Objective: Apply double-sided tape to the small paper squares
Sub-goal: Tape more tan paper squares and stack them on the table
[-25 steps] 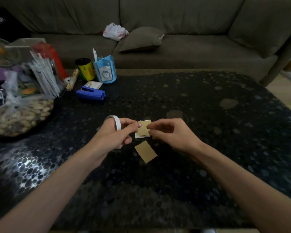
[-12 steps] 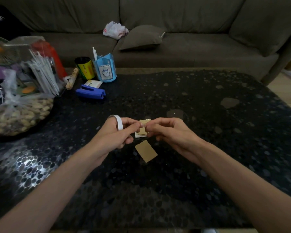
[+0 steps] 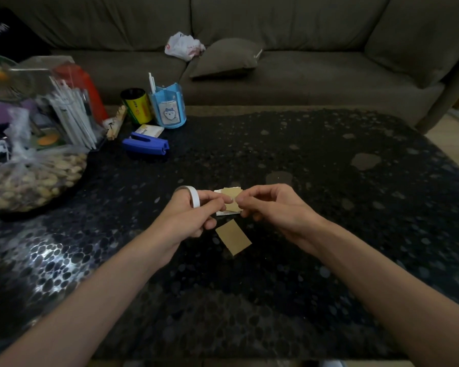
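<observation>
**Both hands pinched on one square, tape end not visible**

Obs.: The left hand has its fingers curled, with the tape roll hooked over the index finger. Its thumb and fingertip pinch the near-left edge of a brown paper square. The right hand pinches the same square from the opposite side, fingers bent. The square sits between the two sets of fingertips, raised just above a small white-edged stack on the counter. A second brown square lies flat just below the left fingers. I cannot tell whether a strip has been laid on the held square.

Risks (judgement): The tape could stick to a fingertip or fold onto itself if pulled slack. The light square could crease or skew under the two opposing pinches. The strip could overhang the edge and pick up the stack beneath.

Change vs. one second ago: The fingertips have drawn closer together and cover more of the held square. The square below has not moved.
</observation>
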{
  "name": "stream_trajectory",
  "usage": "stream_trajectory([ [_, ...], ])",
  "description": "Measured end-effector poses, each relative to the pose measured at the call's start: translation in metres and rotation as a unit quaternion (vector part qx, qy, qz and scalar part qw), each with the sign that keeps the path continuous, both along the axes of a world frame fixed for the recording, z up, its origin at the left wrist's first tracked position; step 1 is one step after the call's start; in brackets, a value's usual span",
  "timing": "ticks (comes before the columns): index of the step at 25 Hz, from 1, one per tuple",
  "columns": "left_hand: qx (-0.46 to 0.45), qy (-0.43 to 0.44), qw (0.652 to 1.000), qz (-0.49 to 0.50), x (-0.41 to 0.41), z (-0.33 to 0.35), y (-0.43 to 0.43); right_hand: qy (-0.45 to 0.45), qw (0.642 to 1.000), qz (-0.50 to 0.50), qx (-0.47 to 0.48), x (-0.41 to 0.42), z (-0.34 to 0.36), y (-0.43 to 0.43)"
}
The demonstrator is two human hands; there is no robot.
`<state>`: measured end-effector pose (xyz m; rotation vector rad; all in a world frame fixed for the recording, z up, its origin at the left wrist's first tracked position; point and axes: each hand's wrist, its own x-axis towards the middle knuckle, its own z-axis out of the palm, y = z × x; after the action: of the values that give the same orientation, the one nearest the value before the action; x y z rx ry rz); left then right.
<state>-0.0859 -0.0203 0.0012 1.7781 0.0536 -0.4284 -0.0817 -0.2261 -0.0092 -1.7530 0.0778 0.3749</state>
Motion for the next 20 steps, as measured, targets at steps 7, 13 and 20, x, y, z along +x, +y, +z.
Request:
stream_trajectory([
  [7, 0.154, -0.073, 0.985, -0.022, 0.007, -0.013, 0.026, 0.007, 0.982, 0.084, -0.167, 0.003, -0.003, 0.003],
  [13, 0.294, -0.192, 0.928, -0.123, -0.002, -0.023, 0.036, 0.064, 0.961, 0.175, -0.203, 0.004, -0.001, 0.002],
  [20, 0.368, -0.325, 0.846, -0.209, -0.020, -0.047, 0.054, 0.067, 0.946, 0.209, -0.240, 0.007, -0.001, 0.010],
])
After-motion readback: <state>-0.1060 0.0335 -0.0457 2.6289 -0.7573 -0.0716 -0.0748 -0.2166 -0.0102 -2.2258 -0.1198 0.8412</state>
